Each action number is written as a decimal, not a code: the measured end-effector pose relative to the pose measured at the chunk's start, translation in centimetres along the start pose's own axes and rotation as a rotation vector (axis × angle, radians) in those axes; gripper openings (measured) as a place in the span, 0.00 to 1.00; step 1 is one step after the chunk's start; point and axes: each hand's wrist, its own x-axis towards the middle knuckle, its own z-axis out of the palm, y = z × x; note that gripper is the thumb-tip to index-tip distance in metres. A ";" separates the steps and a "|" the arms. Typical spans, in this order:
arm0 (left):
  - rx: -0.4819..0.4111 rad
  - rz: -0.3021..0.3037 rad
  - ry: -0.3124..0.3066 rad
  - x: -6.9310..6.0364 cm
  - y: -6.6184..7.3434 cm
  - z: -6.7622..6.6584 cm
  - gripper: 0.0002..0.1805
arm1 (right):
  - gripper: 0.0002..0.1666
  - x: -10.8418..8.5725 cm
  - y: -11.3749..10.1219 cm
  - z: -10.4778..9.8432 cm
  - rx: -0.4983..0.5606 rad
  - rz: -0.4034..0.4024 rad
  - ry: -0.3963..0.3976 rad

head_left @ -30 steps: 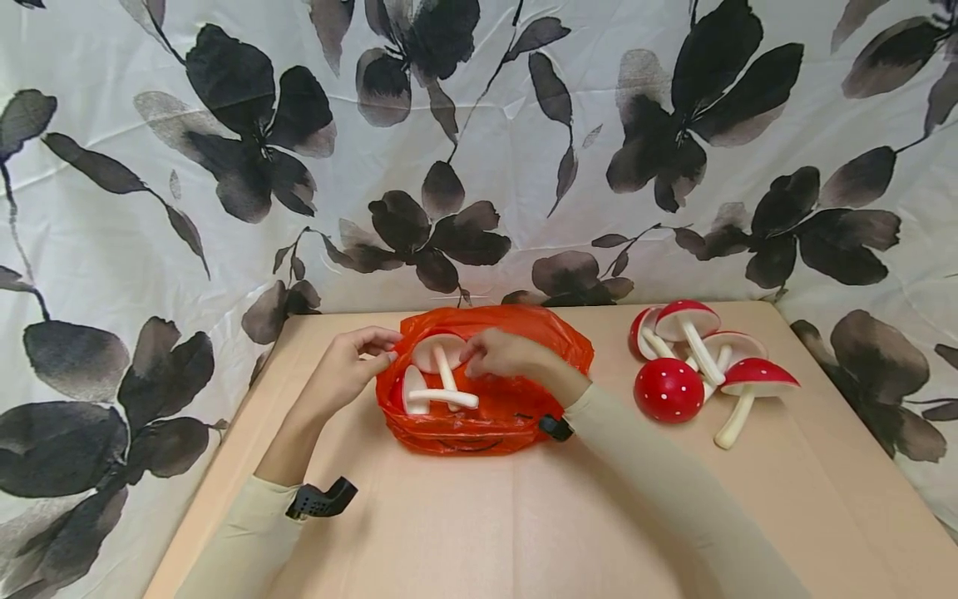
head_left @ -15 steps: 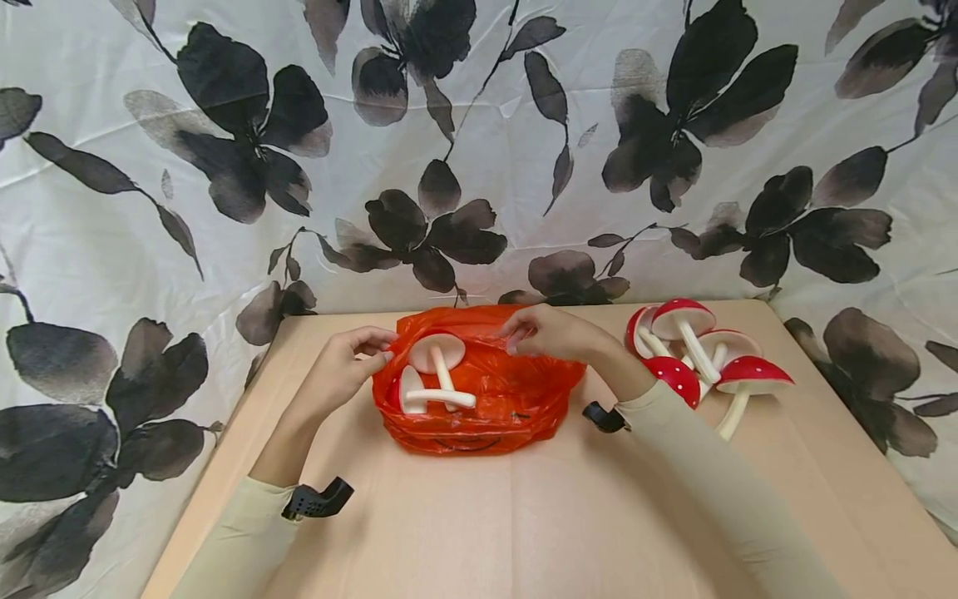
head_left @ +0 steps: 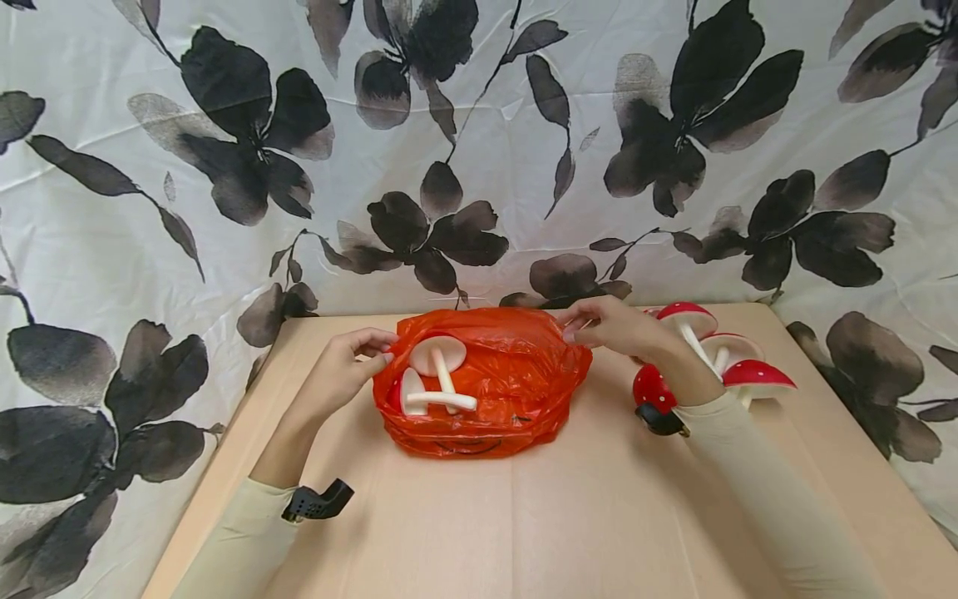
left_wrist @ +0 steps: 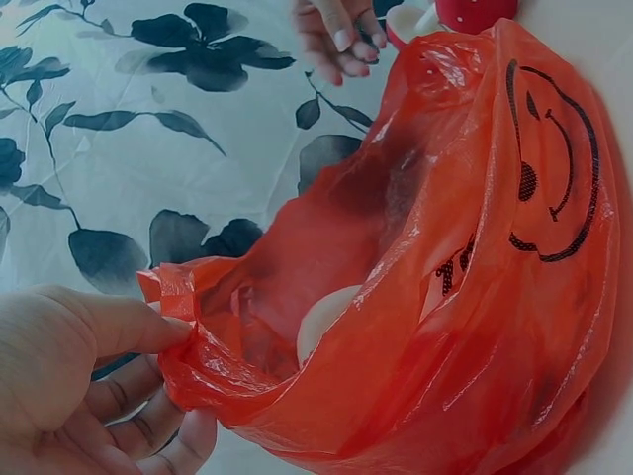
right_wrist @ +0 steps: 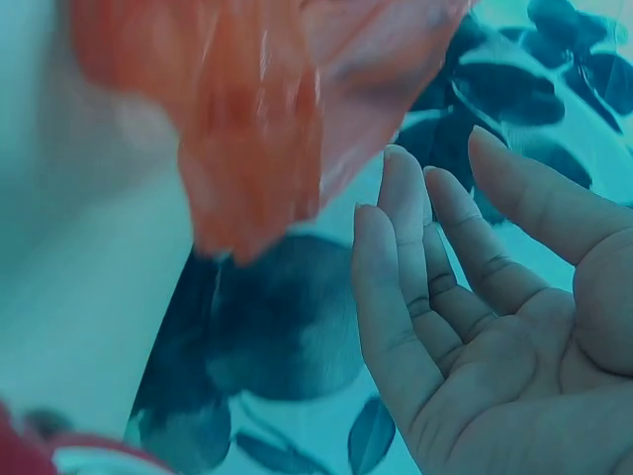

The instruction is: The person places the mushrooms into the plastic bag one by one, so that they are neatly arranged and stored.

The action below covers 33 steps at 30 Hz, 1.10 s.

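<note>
An orange-red plastic bag (head_left: pixel 524 374) lies on the table with its mouth spread. Two toy mushrooms with white stems rest in its left part: one shows its pale cap underside (head_left: pixel 430 358), the other's stem (head_left: pixel 452 400) lies crosswise. My left hand (head_left: pixel 340 370) pinches the bag's left rim; in the left wrist view, thumb (left_wrist: pixel 148 327) and fingers hold the gathered plastic. My right hand (head_left: pixel 617 329) is just beyond the bag's right side. In the right wrist view it (right_wrist: pixel 475 317) has loosely bent fingers, holds nothing, and is apart from the plastic.
Several red mushrooms with white dots, one with a wide cap (head_left: pixel 759 376), are piled at the table's right. My right forearm (head_left: pixel 696 387) partly hides them. A floral cloth (head_left: pixel 479 125) hangs behind the light wooden table (head_left: pixel 479 524).
My right hand has come out of the bag, touched its back right rim and moved right, off the bag. The left hand keeps its grip on the left rim.
</note>
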 end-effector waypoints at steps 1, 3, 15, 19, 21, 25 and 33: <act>0.001 0.002 0.001 0.0 0.0 0.0 0.13 | 0.23 -0.3 0.2 -0.4 -0.005 0.007 0.010; 0.005 0.009 0.004 0.0 -0.1 0.0 0.13 | 0.22 -0.9 0.7 -1.2 -0.020 0.019 0.024; 0.011 -0.004 0.002 0.0 0.1 0.1 0.13 | 0.25 -3.1 4.0 -4.8 -0.052 0.060 0.083; 0.014 0.011 0.007 0.0 0.0 0.2 0.13 | 0.27 -3.7 4.9 -5.7 -0.062 0.104 0.109; 0.016 0.017 0.010 0.0 0.0 0.2 0.13 | 0.28 -4.0 5.3 -6.2 -0.052 0.116 0.118; 0.015 0.010 0.018 0.0 0.0 0.2 0.13 | 0.28 -4.5 6.1 -7.0 -0.051 0.122 0.153; -0.007 -0.006 0.010 -0.2 0.2 0.2 0.13 | 0.30 -5.7 7.8 -8.7 -0.169 0.160 0.207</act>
